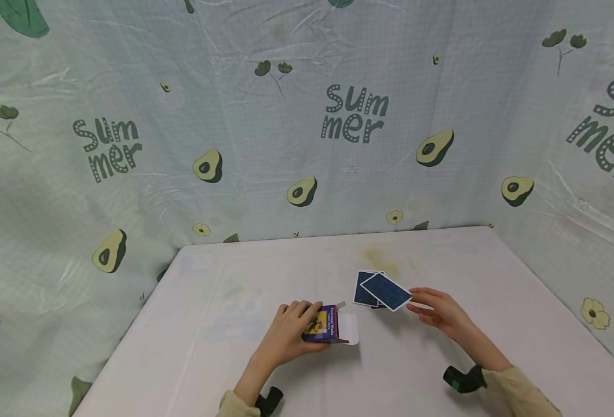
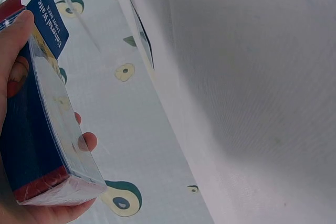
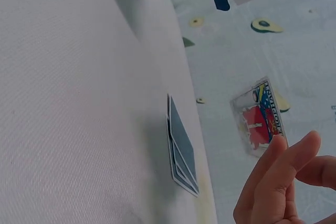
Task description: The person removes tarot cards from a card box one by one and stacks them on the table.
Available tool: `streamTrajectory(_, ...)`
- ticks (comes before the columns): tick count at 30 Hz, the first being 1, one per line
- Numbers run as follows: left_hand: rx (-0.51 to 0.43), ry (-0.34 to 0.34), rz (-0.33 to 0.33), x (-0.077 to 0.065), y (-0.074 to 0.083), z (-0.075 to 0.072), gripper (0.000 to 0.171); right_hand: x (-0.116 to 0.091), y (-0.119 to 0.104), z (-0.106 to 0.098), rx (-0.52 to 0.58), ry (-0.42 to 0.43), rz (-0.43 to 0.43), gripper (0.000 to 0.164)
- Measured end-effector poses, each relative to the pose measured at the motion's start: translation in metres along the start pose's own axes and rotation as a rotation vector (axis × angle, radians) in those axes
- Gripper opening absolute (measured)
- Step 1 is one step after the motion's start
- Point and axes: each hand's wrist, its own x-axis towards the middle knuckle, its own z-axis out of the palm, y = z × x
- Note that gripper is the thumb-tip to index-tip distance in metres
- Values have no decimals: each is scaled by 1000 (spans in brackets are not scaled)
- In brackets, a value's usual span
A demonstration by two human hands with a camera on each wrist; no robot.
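Blue-and-yellow cardboard tarot box (image 1: 329, 324): end flap (image 1: 348, 329) open, above white desk (image 1: 182, 347), grasped by fingers of left hand (image 1: 285, 331).
Blue-backed card pile (image 1: 362, 289): on desk, beyond box.
Blue-backed rectangular card (image 1: 387, 292): pinched by fingers of right hand (image 1: 439, 311); partly obstructs pile.
Avocado-print sheet (image 1: 255, 145): behind desk.

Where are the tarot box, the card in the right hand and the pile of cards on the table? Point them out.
Tarot box (image 1: 331, 323): head view, on its lettered side.
Held card (image 3: 259, 120): right wrist view, on its picture face.
Card pile (image 3: 182, 144): right wrist view, on the top card's back.
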Motion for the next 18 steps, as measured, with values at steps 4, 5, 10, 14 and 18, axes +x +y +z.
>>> streamTrajectory(4,2,4,4,0,0,0,78,4,2,1,10,20,4,48)
streamTrajectory(5,2,5,5,0,0,0,78,5,2,2,7,26,5,49)
streamTrajectory(10,1,0,3,0,0,0,78,8,4,6,-19,58,18,55)
streamTrajectory(14,-1,-3,4,0,0,-1,78,10,5,9,-1,64,27,56)
streamTrajectory(18,-2,-8,6,0,1,-1,78,13,6,11,20,50,35,56)
